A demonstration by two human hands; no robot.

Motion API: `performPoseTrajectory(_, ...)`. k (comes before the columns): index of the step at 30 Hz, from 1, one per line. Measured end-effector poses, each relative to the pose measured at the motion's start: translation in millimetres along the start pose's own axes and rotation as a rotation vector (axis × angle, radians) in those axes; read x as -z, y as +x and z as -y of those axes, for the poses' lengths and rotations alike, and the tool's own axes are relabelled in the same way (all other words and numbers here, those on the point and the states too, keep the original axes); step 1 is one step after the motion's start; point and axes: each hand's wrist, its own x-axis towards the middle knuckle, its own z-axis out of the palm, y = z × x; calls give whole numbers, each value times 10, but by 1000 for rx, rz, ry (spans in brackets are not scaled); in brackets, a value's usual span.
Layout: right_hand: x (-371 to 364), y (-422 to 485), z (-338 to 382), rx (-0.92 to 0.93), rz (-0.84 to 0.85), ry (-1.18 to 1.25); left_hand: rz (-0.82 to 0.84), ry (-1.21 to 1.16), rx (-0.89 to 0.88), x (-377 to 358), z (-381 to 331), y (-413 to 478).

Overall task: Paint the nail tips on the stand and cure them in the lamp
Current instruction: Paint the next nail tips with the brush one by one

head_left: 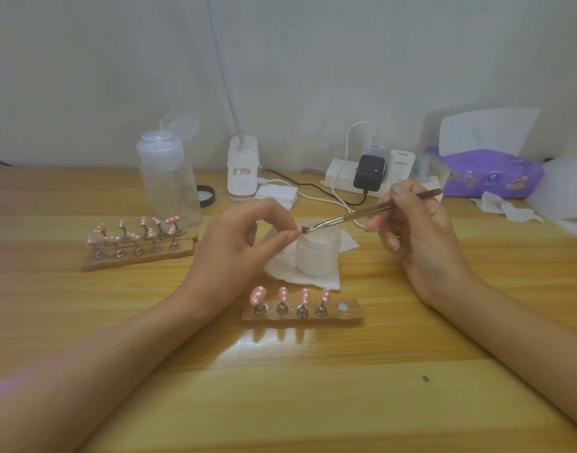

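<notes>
My right hand (421, 230) pinches the thin brush (362, 214) mid-handle; my left hand (244, 237), fingers curled, pinches something tiny at the bristles, seemingly the missing nail tip, light and slippery. The stand (301, 317), mid-table, holds four pink tips (292, 295), one mount bare.

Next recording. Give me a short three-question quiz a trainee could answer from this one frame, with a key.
1. True or false: every holder spot on the near stand carries a pink nail tip.
2. Which hand holds the brush? A) left B) right C) neither
3. What is the left hand doing at the bristles?

Key
1. False: four tips stand there; the rightmost spot shows only a bare pad.
2. B, the right hand.
3. Its thumb and forefinger pinch at the brush tip, above the small frosted jar.
</notes>
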Motion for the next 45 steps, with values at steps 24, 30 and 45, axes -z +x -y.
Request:
performPoseTrajectory(24, -4, -26, 32, -13, -57, -22, 14, 10, 18, 8, -5, -4)
performPoseTrajectory(30, 6, -14, 23, -33, -102, -42, 4, 29, 6, 2, -42, -16)
performPoseTrajectory(45, -6, -3, 12, -50, -99, -53, 4, 33, -21, 1, -15, -14)
